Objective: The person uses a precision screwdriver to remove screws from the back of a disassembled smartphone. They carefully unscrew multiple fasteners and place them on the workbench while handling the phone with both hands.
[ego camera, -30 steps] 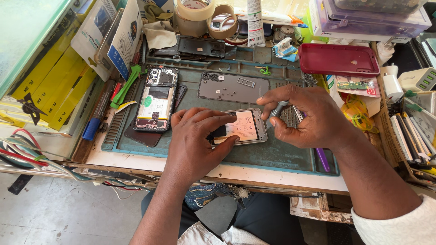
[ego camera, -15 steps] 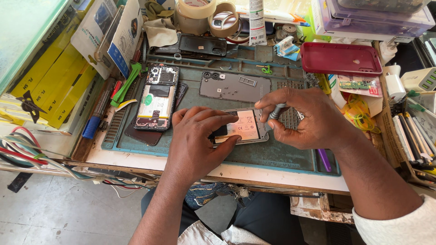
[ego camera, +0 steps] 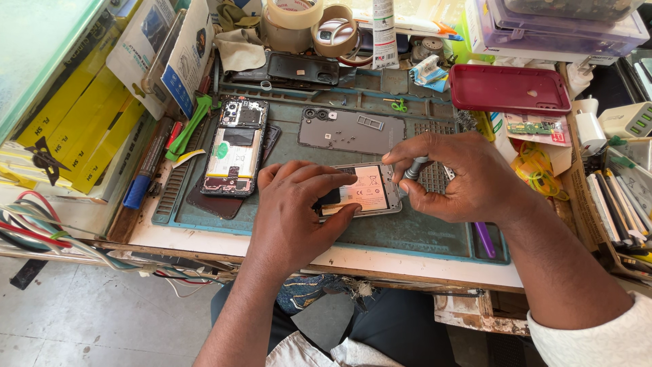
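Note:
An opened phone [ego camera: 367, 190] with a pale orange battery lies face down on the teal work mat [ego camera: 407, 231]. My left hand [ego camera: 299, 211] presses on its left half and holds it flat. My right hand [ego camera: 468, 177] grips a grey screwdriver [ego camera: 413, 170] whose tip meets the phone's right edge. A grey back cover [ego camera: 350, 130] lies just behind the phone. Left of my left hand sits a second opened phone [ego camera: 234, 146] with a silver battery.
A dark red phone case [ego camera: 509, 88] lies at the back right. Tape rolls [ego camera: 292, 20] and a white tube [ego camera: 384, 30] stand at the back. Yellow boxes [ego camera: 75, 129] and loose wires [ego camera: 41, 228] crowd the left. A white charger [ego camera: 628, 119] and tools fill the right edge.
My right hand has shifted slightly left and turned the screwdriver against the phone's right edge. My left hand stays on the phone.

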